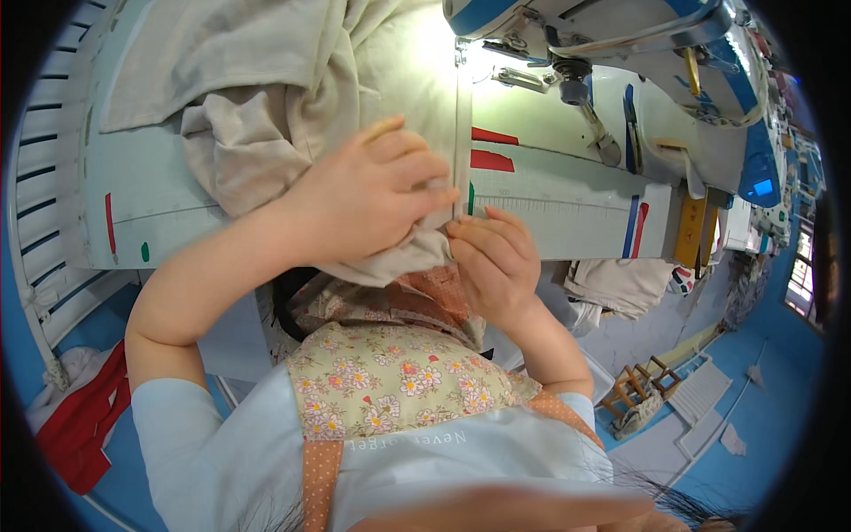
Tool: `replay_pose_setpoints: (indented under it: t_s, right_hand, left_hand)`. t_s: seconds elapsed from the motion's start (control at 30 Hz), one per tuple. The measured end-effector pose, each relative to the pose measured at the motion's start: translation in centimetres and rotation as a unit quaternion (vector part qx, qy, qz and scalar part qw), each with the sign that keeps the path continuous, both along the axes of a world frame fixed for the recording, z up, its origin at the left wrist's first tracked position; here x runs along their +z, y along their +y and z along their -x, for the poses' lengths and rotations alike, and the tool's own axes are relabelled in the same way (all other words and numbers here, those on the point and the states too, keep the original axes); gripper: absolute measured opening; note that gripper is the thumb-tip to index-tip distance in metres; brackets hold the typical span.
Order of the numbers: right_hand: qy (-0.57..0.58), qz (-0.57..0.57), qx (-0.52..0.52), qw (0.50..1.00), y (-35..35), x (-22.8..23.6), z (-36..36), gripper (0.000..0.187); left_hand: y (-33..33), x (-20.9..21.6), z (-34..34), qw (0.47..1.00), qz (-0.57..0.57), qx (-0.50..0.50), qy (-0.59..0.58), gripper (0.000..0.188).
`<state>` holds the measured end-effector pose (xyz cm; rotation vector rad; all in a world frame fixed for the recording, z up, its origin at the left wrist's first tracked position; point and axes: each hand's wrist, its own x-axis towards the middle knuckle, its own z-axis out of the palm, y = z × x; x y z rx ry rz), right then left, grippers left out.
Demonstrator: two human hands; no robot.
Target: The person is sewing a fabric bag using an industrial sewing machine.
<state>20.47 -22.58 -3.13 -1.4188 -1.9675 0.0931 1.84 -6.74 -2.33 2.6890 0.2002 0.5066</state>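
Observation:
A long beige fabric point(239, 62) spreads over the sewing table, bunched at the left. Its straight folded edge point(463, 124) runs up to the sewing machine point(612, 35), under the bright lamp light. My left hand point(377, 195) lies over the cloth with bent fingers, the foremost ones pinching near that edge; an outer finger sticks up. Just below and to the right, my right hand point(496, 262) pinches the same edge between thumb and fingertips. The fabric's lower end hangs over the table's front edge toward my lap.
Printed ruler marks and coloured tape line the table point(567, 208). A white slatted rack point(40, 213) borders the left side, with red cloth point(84, 426) below it. Folded beige pieces point(620, 284) sit beneath the table at the right. A small wooden stool point(651, 377) stands farther right.

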Motion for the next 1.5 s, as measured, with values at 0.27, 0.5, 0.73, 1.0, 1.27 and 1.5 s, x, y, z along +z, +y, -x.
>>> replay_pose_setpoints:
  t_s: [0.27,0.5,0.73,1.0,1.27,1.5]
  right_hand:
    - [-0.023,0.015,0.010,1.000,1.9,0.6,-0.5,0.024]
    - [-0.040,0.003,0.016,0.999,3.6,0.6,-1.0,0.024]
    - [-0.051,-0.023,0.006,0.998,5.5,0.4,-1.4,0.021]
    - [-0.063,0.008,0.017,0.998,7.4,1.2,-2.0,0.025]
    - [-0.104,-0.017,0.018,0.994,9.5,0.3,-2.9,0.016]
    - [-0.113,0.008,0.000,0.994,11.0,0.8,-3.4,0.021]
  left_hand:
    - [0.4,1.8,0.1,0.998,0.034,0.019,0.044,0.054]
    - [0.3,2.2,0.1,0.997,0.013,0.033,0.068,0.069]
    - [1.2,1.5,-0.4,0.996,-0.012,0.065,0.065,0.069]
    - [3.8,0.9,-1.0,0.996,-0.041,0.064,0.047,0.067]
    - [6.2,0.8,-1.7,0.996,-0.034,0.050,0.065,0.060]
    - [8.5,0.2,-2.4,0.998,-0.041,0.040,0.034,0.059]
